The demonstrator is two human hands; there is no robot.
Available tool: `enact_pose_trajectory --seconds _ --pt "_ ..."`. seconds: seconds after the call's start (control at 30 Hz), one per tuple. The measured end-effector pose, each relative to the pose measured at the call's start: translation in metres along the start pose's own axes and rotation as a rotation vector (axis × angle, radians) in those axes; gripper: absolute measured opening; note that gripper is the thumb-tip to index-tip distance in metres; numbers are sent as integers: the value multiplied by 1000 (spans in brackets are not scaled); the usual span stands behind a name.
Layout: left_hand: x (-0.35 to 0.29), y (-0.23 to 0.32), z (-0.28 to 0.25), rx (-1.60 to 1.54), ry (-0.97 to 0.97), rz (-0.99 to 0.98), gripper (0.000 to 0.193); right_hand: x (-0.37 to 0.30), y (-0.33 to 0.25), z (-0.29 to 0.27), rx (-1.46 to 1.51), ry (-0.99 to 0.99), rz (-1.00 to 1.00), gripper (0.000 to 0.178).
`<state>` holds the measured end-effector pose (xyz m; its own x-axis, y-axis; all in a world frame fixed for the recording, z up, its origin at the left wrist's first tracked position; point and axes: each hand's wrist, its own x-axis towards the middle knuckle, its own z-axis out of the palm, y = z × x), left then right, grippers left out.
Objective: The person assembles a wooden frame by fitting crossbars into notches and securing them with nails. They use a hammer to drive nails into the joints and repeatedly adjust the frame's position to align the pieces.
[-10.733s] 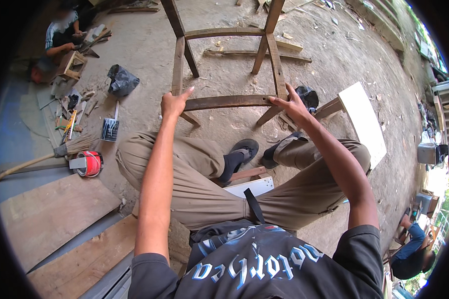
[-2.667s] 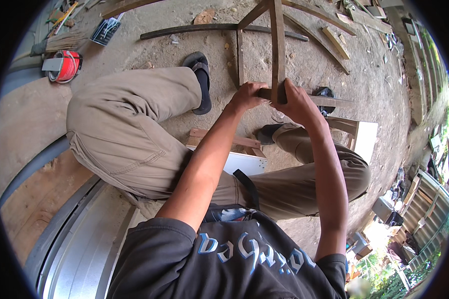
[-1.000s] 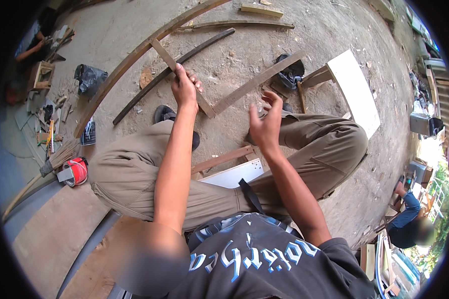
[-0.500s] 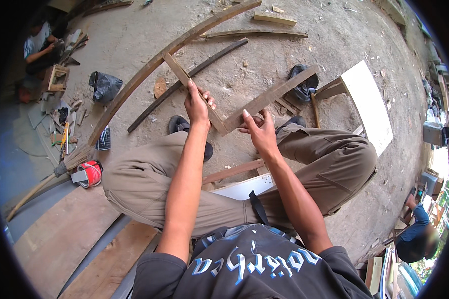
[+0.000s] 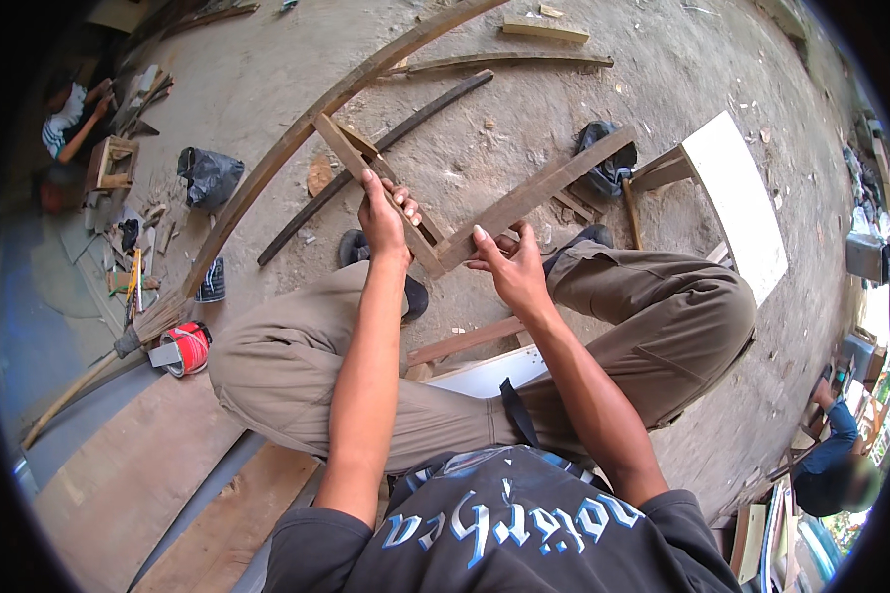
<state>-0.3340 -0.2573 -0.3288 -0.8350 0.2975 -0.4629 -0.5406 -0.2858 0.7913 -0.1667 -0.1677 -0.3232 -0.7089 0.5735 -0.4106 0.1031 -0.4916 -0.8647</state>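
Two brown wooden strips meet at a corner in front of me, making an L-shaped wooden frame (image 5: 509, 206). My left hand (image 5: 384, 222) wraps round its left arm, thumb on top and fingers over the far side. Along that arm a second, parallel edge shows a narrow gap. My right hand (image 5: 512, 267) pinches the other strip near the corner, with its thumb on the near edge and the fingers partly hidden. Beyond the left arm's far end runs a long curved wooden beam (image 5: 287, 150); I cannot tell whether they touch.
A hammer (image 5: 631, 212) lies beside a black plastic bag (image 5: 603, 178). A white curved panel on legs (image 5: 732, 198) stands at right. On the left are a red can (image 5: 183, 348), a broom (image 5: 150, 324) and a black bag (image 5: 210, 178). Two people sit farther off, left and right.
The frame has tilted slightly in my hands, so the gap along its left arm now shows. Both hands keep their hold. The person at far left has raised their hands.
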Motion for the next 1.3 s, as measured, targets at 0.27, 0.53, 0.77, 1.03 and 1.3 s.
enact_pose_trajectory --seconds 0.27,0.53,0.77,1.03,1.3 --pt "0 0 2 17 13 -25 49 2 2 -3 -10 -10 4 59" --pt "-2 1 -2 18 12 -12 51 0 2 0 20 -19 -15 63" --pt "-1 -1 -2 13 4 -2 51 -6 7 12 -186 -109 -19 75" --pt "-1 -2 0 -5 12 1 49 -6 21 20 -226 -145 -89 76" --pt "17 -11 -37 887 452 846 51 -13 13 31 -239 -150 -78 72"
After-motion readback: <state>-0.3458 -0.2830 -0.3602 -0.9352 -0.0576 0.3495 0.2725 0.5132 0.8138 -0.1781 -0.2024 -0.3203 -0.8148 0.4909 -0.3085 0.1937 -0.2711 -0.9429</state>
